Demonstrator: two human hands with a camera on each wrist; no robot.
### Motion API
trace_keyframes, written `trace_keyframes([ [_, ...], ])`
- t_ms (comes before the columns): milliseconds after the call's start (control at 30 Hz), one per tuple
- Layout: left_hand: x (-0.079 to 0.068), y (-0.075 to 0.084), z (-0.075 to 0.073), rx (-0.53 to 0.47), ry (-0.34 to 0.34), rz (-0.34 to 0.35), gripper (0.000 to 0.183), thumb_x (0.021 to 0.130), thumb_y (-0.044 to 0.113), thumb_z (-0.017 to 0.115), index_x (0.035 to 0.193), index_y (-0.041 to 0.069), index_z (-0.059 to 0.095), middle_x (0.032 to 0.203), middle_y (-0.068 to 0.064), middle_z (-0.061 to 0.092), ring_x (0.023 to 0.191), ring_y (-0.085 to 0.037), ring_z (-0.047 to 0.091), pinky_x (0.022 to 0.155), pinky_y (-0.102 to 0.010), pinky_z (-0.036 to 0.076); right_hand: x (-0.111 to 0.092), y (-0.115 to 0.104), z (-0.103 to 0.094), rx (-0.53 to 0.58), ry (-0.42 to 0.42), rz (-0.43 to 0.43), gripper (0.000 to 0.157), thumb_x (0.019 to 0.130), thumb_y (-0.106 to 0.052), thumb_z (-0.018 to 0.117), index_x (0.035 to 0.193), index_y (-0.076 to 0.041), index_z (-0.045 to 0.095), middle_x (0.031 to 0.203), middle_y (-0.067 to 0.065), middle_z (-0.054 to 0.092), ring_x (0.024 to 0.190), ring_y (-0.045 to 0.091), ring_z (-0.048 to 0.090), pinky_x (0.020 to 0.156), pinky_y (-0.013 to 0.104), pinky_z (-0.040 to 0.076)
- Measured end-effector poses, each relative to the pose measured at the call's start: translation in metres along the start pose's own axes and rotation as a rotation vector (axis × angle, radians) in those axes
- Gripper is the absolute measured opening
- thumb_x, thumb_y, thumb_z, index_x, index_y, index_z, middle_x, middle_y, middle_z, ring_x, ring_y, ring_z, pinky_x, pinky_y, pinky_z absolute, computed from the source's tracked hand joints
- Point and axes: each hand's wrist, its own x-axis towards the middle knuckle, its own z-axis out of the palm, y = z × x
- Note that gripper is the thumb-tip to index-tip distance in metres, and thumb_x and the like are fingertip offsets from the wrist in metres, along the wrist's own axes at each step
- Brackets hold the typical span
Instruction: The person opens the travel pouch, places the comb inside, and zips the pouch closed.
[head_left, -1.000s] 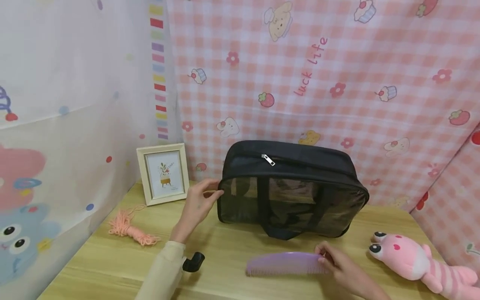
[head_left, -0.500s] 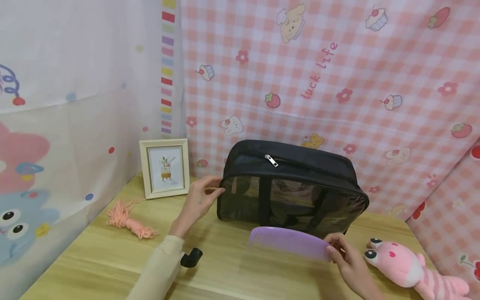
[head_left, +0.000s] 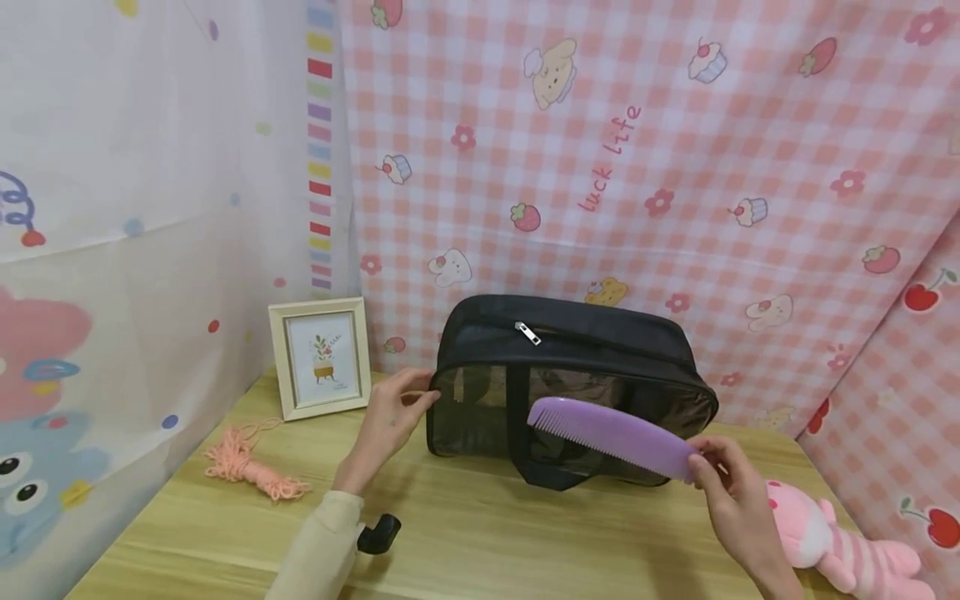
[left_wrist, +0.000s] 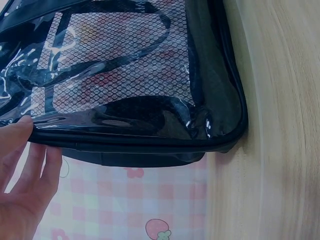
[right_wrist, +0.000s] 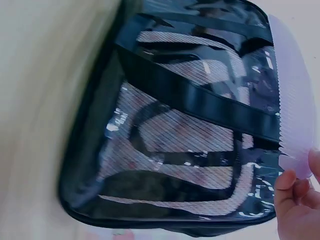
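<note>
Going from the left, we saw a bundle of peach yarn [head_left: 258,473] lying on the wooden table [head_left: 472,546], with a cream picture frame [head_left: 322,358] standing upright just behind it. Next we found the left hand [head_left: 390,417], its sleeve [head_left: 318,542] pale and a small black object [head_left: 380,534] beside the cuff; thumb and fingers pinched the left edge of the black bag [head_left: 577,337], thumb on the front and fingertips behind. The bag stood on the table before a pink checked cloth [head_left: 480,208], its zipper pull [head_left: 528,333] near the left of the top and a strap handle [head_left: 519,417] hanging down its see-through front. We saw the purple comb [head_left: 611,435] slanting in front of that panel, above the table, teeth downward; we could not tell whether it touched the bag. The right hand [head_left: 735,492] pinched the comb's right end, and beyond it lay a pink plush toy [head_left: 840,542], partly hidden.
</note>
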Motion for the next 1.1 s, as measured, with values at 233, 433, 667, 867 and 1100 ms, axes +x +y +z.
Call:
trace_keyframes([
  [233,-0.001,0.0,-0.001,-0.008,0.0,-0.01,0.024,0.083,0.001,0.072,0.106,0.005,0.069,0.098,-0.008,0.068,0.086,-0.021,0.066,0.073,-0.037,0.057,0.016,-0.012,-0.01,-0.006,0.051,-0.011,0.02,0.086,0.023,0.05,0.101,0.011,0.055,0.081,0.005,0.052,0.066,0.008,0.048,0.057,0.015,0.044],
  [433,-0.002,0.001,0.0,-0.013,-0.002,-0.02,0.024,0.083,0.002,0.072,0.107,0.005,0.069,0.099,-0.008,0.067,0.087,-0.021,0.066,0.074,-0.037,0.057,0.022,-0.019,-0.016,-0.065,0.094,0.036,0.018,0.088,0.018,0.052,0.102,0.008,0.056,0.077,0.004,0.05,0.056,0.006,0.045,0.046,0.015,0.041],
  [667,-0.001,0.003,0.0,-0.02,0.001,-0.036,0.024,0.083,0.002,0.072,0.106,0.005,0.069,0.099,-0.008,0.067,0.087,-0.02,0.066,0.074,-0.038,0.057,0.032,-0.021,-0.021,-0.058,0.185,-0.001,0.018,0.087,0.02,0.053,0.102,0.012,0.057,0.079,0.003,0.051,0.061,0.005,0.047,0.05,0.011,0.04],
  [867,0.0,0.003,-0.001,-0.016,0.005,-0.025,0.025,0.082,0.001,0.072,0.107,0.006,0.069,0.098,-0.006,0.067,0.086,-0.019,0.066,0.074,-0.036,0.057,0.044,-0.022,-0.022,-0.105,0.293,-0.067,0.022,0.084,0.021,0.056,0.104,0.014,0.059,0.095,-0.01,0.058,0.069,0.005,0.049,0.057,0.007,0.041],
  [1100,0.0,0.003,-0.001,-0.035,0.001,-0.012,0.024,0.082,-0.001,0.072,0.105,0.007,0.07,0.095,-0.005,0.067,0.086,-0.019,0.066,0.073,-0.04,0.057,0.059,-0.024,-0.016,-0.204,0.347,-0.103,0.024,0.083,0.017,0.061,0.105,0.01,0.062,0.08,-0.004,0.051,0.063,0.004,0.042,0.052,0.009,0.032],
])
